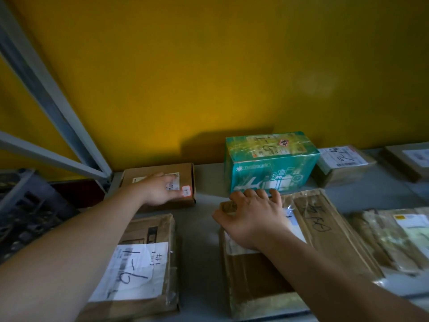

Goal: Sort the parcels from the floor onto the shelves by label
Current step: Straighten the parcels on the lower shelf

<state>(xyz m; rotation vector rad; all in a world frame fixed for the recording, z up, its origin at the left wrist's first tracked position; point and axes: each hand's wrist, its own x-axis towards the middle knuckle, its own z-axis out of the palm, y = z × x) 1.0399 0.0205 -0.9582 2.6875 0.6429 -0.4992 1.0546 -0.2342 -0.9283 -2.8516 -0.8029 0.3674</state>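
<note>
Shelf inspection, head view. I am taking the teal box [271, 166] as the reference; it is standing at the back of the grey shelf [202, 228] against the yellow wall [209, 77], handwritten marks on its top.

1. The left hand [160, 189] is lying flat on the small brown box [185, 169], which is sitting to the left of the teal box and apart from it. The fingers are reaching out straight over its printed label – released, gripping nothing.

2. The right hand [253, 217] is bearing on the large brown carton [332, 247], which is lying directly in front of the teal box, its far edge almost touching it. The fingertips are hooking over that far edge and the thumb is pressing the carton's left side – a grasp on the carton. Handwriting is showing on its taped top.

3. A taped parcel [139, 263] with a white label is lying in front of and to the left of the teal box, under the left forearm.

4. A small labelled parcel [343, 166] is sitting just right of the teal box, touching or nearly so; I cannot tell which. A further flat parcel [408, 161] is lying beyond it.

5. Plastic-wrapped parcels [394, 235] are lying right of the carton.

6. A grey shelf frame [46, 89] and a dark crate [27, 205] are showing far left of the teal box.
</note>
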